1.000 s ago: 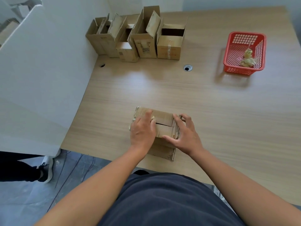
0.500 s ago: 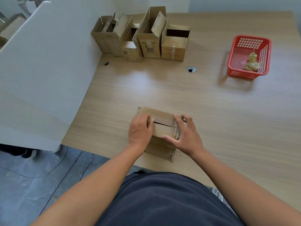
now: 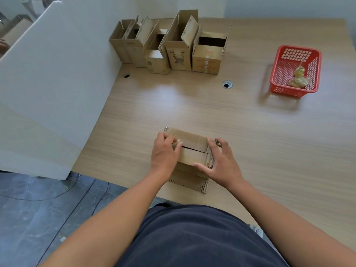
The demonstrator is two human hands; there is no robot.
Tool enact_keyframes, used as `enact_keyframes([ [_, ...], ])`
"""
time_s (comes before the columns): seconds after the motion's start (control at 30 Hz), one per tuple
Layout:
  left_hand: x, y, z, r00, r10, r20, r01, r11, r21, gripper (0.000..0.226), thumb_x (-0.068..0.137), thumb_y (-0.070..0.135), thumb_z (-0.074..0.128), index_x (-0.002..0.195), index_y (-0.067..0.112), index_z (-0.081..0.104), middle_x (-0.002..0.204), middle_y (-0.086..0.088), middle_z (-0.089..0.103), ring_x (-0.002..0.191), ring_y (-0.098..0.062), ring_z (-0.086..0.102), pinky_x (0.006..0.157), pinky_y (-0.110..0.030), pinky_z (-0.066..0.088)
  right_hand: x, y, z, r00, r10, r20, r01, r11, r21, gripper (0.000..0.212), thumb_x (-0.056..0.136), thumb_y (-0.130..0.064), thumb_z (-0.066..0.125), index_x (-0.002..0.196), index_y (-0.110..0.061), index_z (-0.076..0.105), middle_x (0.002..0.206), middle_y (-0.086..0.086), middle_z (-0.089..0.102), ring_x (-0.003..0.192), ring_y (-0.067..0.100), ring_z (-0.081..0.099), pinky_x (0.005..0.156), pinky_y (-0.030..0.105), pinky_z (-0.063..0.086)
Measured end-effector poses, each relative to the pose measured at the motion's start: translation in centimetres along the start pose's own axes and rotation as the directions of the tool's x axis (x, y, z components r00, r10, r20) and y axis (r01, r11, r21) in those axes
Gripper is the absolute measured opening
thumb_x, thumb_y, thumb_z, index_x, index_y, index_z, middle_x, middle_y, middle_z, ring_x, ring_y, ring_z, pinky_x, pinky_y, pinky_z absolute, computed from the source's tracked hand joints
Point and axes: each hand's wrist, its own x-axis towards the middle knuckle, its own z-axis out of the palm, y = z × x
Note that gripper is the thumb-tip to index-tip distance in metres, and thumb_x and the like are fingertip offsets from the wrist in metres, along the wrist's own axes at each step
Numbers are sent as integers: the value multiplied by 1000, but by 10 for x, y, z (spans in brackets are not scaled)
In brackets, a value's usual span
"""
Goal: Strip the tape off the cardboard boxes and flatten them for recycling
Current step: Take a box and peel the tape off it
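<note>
Your box (image 3: 192, 151) sits close to the near edge of the tabletop (image 3: 250, 132), on top of a piece of flattened cardboard (image 3: 187, 183) that pokes out toward you. Your right hand (image 3: 221, 162) grips the box's right end, fingers over the top and thumb on the near face. Your left hand (image 3: 164, 151) is curled at the left end of the top seam, pinching what looks like a crumpled bit of tape (image 3: 176, 144).

Now the risks. Yank that tape sharply and it will likely snap short, leaving a strip stuck along the seam that you'd have to pick at again. Pull at a steep angle and it may take the paper skin of the flap with it. The box rests on loose cardboard, not bare wood, so a hard tug to the left could slide the whole stack. With the edge so near, it could go off toward your lap. Your right hand is the only brace, so a slack grip there lets the box twist. The sticky wad may also cling to your fingers on the way to the red basket (image 3: 292, 91) at the far right.

The box's long axis runs left to right, with the right end angled a little nearer to you. Its closed flaps face up, and the seam between them follows that axis with a dark gap showing. The other open boxes (image 3: 181, 54) wait at the far left.
</note>
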Motion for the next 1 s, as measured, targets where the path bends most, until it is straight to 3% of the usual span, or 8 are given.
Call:
enact_keyframes([
  [0.13,-4,-1,0,999,46,-23,-46,999,2,15,101,27,60,109,16,67,98,3,57,94,-20,56,73,-26,43,-1,-2,-2,1000,19,8,-19,1000,13,101,78,-81,55,159,-25,31,153,-3,21,141,21,31,108,42,47],
  [0.23,-8,-2,-3,996,84,-15,-84,996,-34,30,101,19,59,130,26,51,98,5,60,92,-20,55,72,-31,45,0,-5,-4,999,33,40,-31,998,-55,94,82,-78,43,159,-26,27,154,-3,19,140,23,26,111,42,42],
  [0.37,-5,-7,-4,992,123,-8,-124,992,-35,17,103,24,57,113,13,65,104,-6,65,97,-28,59,76,-31,44,11,-19,-4,999,-29,45,41,957,-288,88,94,-67,45,158,-8,28,162,7,21,152,30,12,127,43,13],
  [0.5,-7,-15,-1,999,32,-6,-33,996,-82,28,92,36,74,113,19,69,133,-5,38,88,-18,57,80,-27,51,24,-31,-6,986,-67,152,107,956,-275,80,97,-54,48,162,-18,19,166,5,19,156,27,6,127,47,-6],
  [0.6,-3,-18,1,997,-38,-69,35,998,-43,31,88,37,77,112,20,68,122,-1,44,104,-17,46,90,-30,48,29,-39,-1,982,35,187,19,960,-279,77,97,-51,38,164,-28,8,167,8,14,155,28,6,126,53,-3],
  [0.7,-1,-16,-4,993,-65,-100,56,995,-86,23,97,32,66,115,18,66,105,4,56,100,-15,44,83,-36,51,27,-48,12,983,97,157,-38,939,-342,79,98,-61,24,164,-22,5,167,14,8,156,31,-2,125,60,2],
  [0.83,3,-27,-13,994,5,-109,-17,994,-112,25,101,20,57,126,23,57,109,1,52,95,-18,49,70,-30,51,26,-50,23,991,103,85,-61,914,-401,92,90,-77,11,161,-18,18,160,18,20,152,38,11,120,66,15],
  [1.0,3,-45,-12,989,85,-118,-98,990,-106,22,97,24,68,114,10,70,114,-10,51,96,-24,53,79,-33,51,28,-49,26,985,142,95,-90,904,-418,94,86,-82,8,160,-24,10,159,12,17,153,34,6,121,65,13],
])
